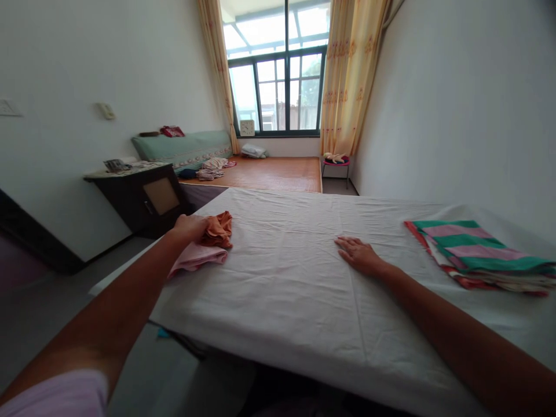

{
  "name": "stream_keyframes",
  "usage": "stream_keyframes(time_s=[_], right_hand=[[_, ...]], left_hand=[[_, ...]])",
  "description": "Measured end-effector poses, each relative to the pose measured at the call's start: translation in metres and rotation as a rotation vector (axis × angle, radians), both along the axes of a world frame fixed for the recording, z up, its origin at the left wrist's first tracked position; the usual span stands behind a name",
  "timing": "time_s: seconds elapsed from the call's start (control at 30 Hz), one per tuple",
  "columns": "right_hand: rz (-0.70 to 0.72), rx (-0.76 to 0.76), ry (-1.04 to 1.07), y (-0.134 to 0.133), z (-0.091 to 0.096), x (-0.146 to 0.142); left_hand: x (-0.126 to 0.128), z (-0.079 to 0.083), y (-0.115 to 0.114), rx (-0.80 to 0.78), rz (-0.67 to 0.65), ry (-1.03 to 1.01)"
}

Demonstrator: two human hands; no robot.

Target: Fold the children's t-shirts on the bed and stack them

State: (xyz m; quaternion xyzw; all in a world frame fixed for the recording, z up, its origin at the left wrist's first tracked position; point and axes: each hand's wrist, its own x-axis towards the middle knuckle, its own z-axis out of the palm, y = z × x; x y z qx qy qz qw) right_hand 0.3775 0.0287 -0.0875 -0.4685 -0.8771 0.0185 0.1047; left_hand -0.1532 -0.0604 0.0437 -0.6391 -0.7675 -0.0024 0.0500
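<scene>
My left hand [192, 227] is closed on a crumpled orange-brown cloth [220, 229] at the left side of the table. Just below it lies a folded pink cloth [200, 256], partly covered by my forearm. Flat on the white tablecloth [286, 278], my right hand [359, 255] rests with its fingers stretched out and nothing in it. Farther right, a folded stack of cloths [482, 249] lies on the table, its top one striped green and pink, with red edges showing beneath.
Beyond the table stands a bed [282, 172] with a brown mat and several clothes [212, 168]. A dark cabinet [152, 200] is at the left. Near the right curtain is a pink-rimmed stool [336, 162]. A white wall [460, 104] runs along the right side.
</scene>
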Motion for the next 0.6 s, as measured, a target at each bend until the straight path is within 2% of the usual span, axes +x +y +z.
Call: stream_keyframes(time_s=[0.07, 0.13, 0.2, 0.27, 0.37, 0.43, 0.5, 0.6], right_hand=[[0.005, -0.009, 0.003, -0.001, 0.001, 0.001], [0.005, -0.029, 0.005, -0.002, 0.006, 0.000], [0.013, -0.063, 0.026, -0.004, 0.015, -0.004], [0.045, -0.132, 0.114, -0.009, 0.029, -0.013], [0.119, -0.268, 0.413, -0.026, 0.053, -0.036], [0.161, -0.313, 0.646, -0.041, 0.068, -0.055], [0.189, -0.337, 0.842, -0.054, 0.083, -0.073], [0.115, -0.304, 1.075, -0.064, 0.104, -0.091]], left_hand=[[0.012, 0.007, 0.011, 0.036, -0.060, -0.049], [0.035, 0.020, 0.026, 0.114, -0.190, -0.149], [0.067, 0.040, 0.043, 0.245, -0.355, -0.303], [0.103, 0.063, 0.057, 0.377, -0.460, -0.467], [0.157, 0.091, 0.072, 0.541, -0.515, -0.691], [0.189, 0.102, 0.077, 0.610, -0.538, -0.823], [0.219, 0.107, 0.079, 0.627, -0.563, -0.935], [0.253, 0.105, 0.080, 0.602, -0.599, -1.030]])
